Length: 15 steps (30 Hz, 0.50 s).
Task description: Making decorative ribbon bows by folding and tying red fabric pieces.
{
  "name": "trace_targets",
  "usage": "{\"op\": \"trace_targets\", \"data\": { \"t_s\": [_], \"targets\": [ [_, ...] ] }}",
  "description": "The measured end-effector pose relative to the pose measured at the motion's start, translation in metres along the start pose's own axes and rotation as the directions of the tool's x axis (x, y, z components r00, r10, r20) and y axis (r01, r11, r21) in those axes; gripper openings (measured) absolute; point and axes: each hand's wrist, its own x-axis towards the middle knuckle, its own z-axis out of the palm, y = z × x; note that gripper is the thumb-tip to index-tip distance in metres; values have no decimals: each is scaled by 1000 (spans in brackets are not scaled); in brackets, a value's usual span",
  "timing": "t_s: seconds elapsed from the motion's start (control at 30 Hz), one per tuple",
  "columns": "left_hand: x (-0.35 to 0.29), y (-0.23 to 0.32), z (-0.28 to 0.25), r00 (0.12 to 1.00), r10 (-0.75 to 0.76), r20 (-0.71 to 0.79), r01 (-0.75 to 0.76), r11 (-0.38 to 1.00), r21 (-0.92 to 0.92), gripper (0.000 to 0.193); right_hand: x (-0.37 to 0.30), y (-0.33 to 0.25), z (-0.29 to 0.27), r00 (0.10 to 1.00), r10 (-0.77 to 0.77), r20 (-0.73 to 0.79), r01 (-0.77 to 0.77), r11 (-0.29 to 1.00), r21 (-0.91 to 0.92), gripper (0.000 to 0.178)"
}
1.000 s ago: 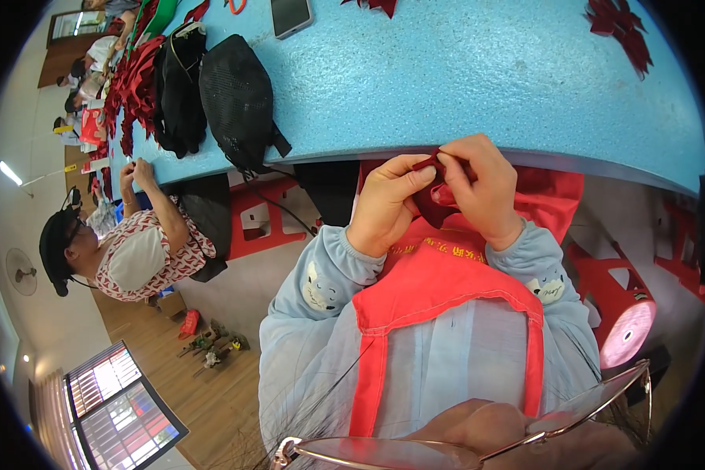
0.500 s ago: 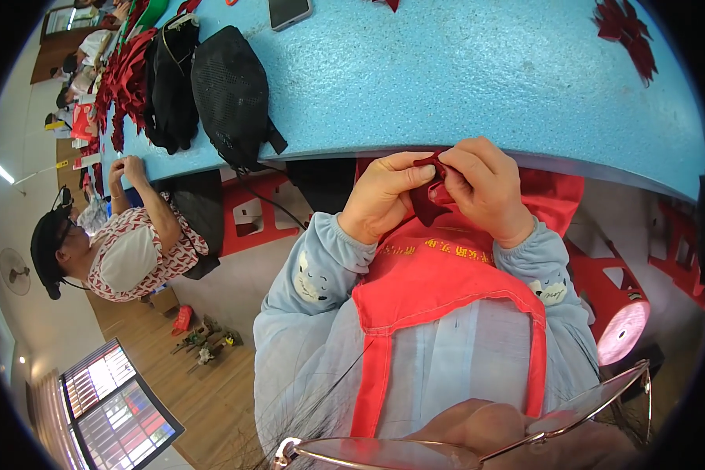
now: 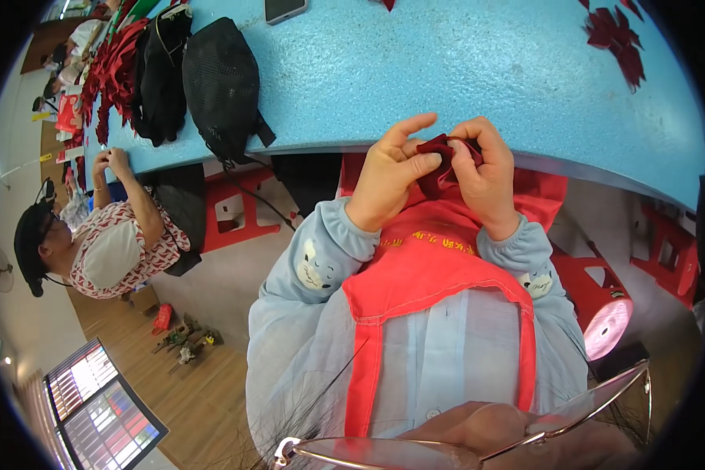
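Just beyond my red apron (image 3: 431, 258), in front of the table edge, I hold a small folded piece of dark red cloth (image 3: 439, 182). My right hand (image 3: 489, 176) pinches its upper right part between thumb and bent fingers. The thumb of my left hand (image 3: 388, 176) presses on the cloth's left side; that hand's index finger is stretched out, away from the cloth. The other left fingertips are partly hidden behind the cloth.
A blue speckled table (image 3: 384, 86) lies ahead, bearing a black mesh bag (image 3: 221, 86), a dark bag (image 3: 160, 78), a phone (image 3: 285, 8) and dark red cloth petals (image 3: 617, 45). Another person (image 3: 125, 243) sits at the left. Red stools (image 3: 595, 290) stand at the right.
My left index finger has lifted and straightened off the cloth. Both hands and the cloth are slightly higher in the picture. The cloth looks turned, with more of it up by my right fingers.
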Motion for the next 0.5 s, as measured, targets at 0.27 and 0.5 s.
{"op": "trace_targets", "data": {
  "t_s": [0.27,0.5],
  "targets": [
    [-1,-1,12,892,429,139,-441,766,468,26,3,-19,6,962,255,-96,-213,925,316,6],
    [-2,-8,10,910,414,29,-408,877,255,20,6,-19,4,962,-225,-157,192,960,-202,8]
  ]
}}
